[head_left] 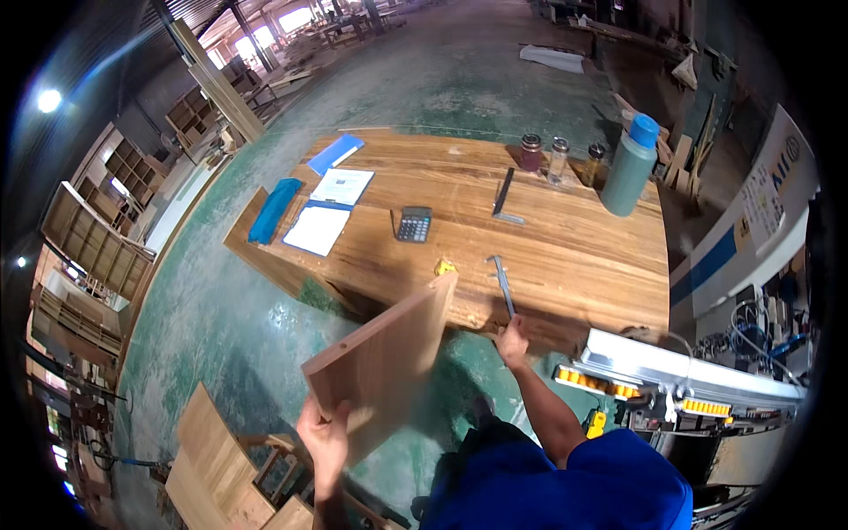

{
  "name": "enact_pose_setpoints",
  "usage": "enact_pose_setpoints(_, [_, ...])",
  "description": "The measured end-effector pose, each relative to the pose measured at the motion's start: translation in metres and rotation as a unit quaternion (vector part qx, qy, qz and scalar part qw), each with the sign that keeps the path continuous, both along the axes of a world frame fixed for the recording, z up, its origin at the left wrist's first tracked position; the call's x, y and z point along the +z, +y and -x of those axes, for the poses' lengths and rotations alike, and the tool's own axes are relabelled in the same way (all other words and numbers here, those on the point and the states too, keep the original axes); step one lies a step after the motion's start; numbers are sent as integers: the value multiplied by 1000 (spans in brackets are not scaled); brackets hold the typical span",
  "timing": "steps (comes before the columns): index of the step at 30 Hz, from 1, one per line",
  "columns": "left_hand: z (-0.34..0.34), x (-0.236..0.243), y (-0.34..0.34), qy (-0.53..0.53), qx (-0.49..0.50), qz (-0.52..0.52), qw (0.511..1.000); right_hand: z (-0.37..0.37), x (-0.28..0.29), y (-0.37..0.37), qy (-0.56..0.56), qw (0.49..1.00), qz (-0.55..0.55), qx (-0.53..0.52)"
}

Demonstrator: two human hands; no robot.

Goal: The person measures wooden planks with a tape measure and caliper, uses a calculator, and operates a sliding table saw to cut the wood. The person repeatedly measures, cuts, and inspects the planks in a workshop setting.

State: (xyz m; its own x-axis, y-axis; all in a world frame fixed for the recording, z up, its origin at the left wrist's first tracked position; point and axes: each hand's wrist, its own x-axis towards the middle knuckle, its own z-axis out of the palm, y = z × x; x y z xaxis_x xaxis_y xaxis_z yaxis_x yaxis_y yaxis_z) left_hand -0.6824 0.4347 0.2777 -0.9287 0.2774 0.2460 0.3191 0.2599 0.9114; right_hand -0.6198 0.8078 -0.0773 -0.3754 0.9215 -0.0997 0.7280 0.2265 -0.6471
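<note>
My left hand [325, 433] grips the near end of a wooden board [389, 362], thumb on its face. The board is tilted on edge, and its far end reaches the front edge of the wooden table [583, 265]. Small dark holes show along its narrow edge. My right hand [512, 343] is closed around the lower end of a caliper [503, 284], whose jaws point away over the table. Just beyond the board's far end lies a yellow tape measure [444, 267], partly hidden. Behind it sits a dark calculator [413, 224].
On the table are an open folder with papers [331, 208], a blue booklet [336, 154], a teal pouch [274, 210], a try square [505, 194], several jars [558, 161] and a green bottle [629, 172]. A machine with yellow rollers [601, 382] stands at right, wooden panels [216, 459] at lower left.
</note>
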Motion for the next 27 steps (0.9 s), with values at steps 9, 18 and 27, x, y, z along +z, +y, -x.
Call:
enact_pose_setpoints(9, [203, 29, 31, -33, -89, -157, 983, 117, -10, 77, -177, 979, -90, -37])
enact_pose_setpoints(18, [443, -6, 118, -96, -232, -192, 949, 134, -65, 122, -282, 947, -120, 96])
enact_pose_setpoints(27, [595, -54, 180, -136, -407, -227, 874, 175, -49, 34, -119, 937, 158, -289])
